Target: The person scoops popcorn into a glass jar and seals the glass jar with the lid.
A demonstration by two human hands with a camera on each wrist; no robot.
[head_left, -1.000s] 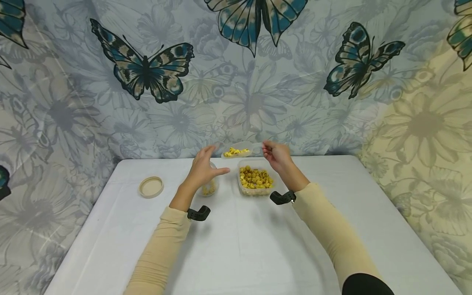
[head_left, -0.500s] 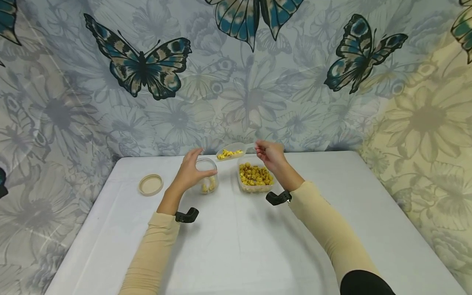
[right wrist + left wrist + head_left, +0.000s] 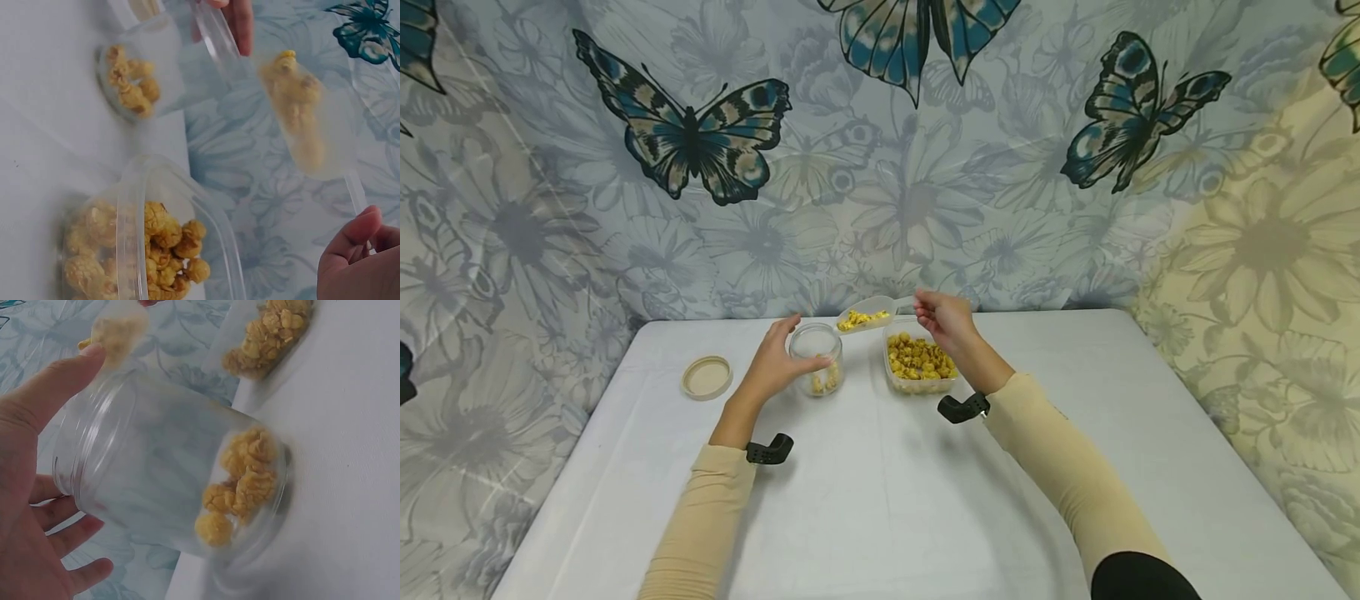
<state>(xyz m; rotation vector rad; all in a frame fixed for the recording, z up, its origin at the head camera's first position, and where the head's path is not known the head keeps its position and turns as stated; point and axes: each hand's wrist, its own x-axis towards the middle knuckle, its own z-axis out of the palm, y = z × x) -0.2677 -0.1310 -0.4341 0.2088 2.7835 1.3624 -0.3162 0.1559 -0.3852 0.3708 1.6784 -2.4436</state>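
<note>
My right hand (image 3: 951, 327) pinches the thin handle of a clear plastic scoop (image 3: 880, 307), seen also in the right wrist view as a frosted scoop (image 3: 328, 147). Yellow popcorn (image 3: 861, 318) fills part of its bowl, which is held in the air beside the jar's mouth. The clear lidless jar (image 3: 817, 337) stands upright on the table, with several popcorn pieces (image 3: 244, 475) at its bottom. My left hand (image 3: 775, 357) is spread around the jar's rim, thumb and fingers extended on either side. In the left wrist view the thumb (image 3: 69, 378) points toward the scoop.
Right of the jar, a clear square container (image 3: 922, 387) holds plenty of popcorn. A round beige lid (image 3: 707, 377) lies to the left on the white-covered table (image 3: 880, 500). A butterfly-patterned cloth (image 3: 917, 200) hangs behind the table's back edge.
My left hand has moved left and down, uncovering the jar's mouth. The loaded scoop and my right hand have shifted slightly left, toward the jar.
</note>
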